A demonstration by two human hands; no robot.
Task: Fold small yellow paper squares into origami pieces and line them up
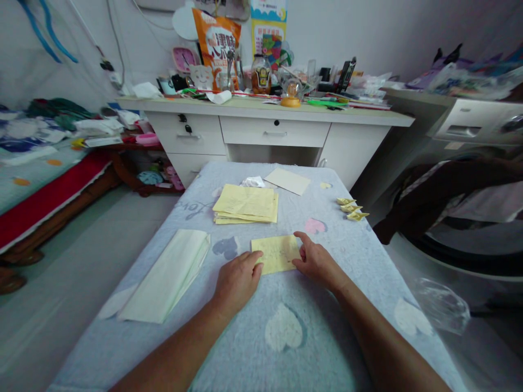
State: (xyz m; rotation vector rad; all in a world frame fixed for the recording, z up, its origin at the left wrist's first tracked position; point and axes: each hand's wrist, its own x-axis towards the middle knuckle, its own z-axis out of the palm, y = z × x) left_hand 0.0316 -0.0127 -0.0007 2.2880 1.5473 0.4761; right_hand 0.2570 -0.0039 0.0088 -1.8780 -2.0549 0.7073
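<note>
A small yellow sheet of paper (280, 251) with faint marks lies flat on the cloth-covered table, between my two hands. My left hand (239, 280) grips its left edge, with thumb and fingertips at the border. At the right edge, my right hand (315, 260) holds the sheet between an index finger stretched to the upper corner and a thumb near the lower one. Beyond them rests a stack of yellow paper (245, 204). Several small folded yellow paper pieces (349, 208) stand in a row at the table's right side.
A folded pale paper bundle (169, 275) lies on the left of the table (281, 354). Toward the back are a crumpled white tissue (253, 182) and a pale card (288, 181). A cluttered white desk (275, 132) stands behind, and a washing machine (461, 128) on the right.
</note>
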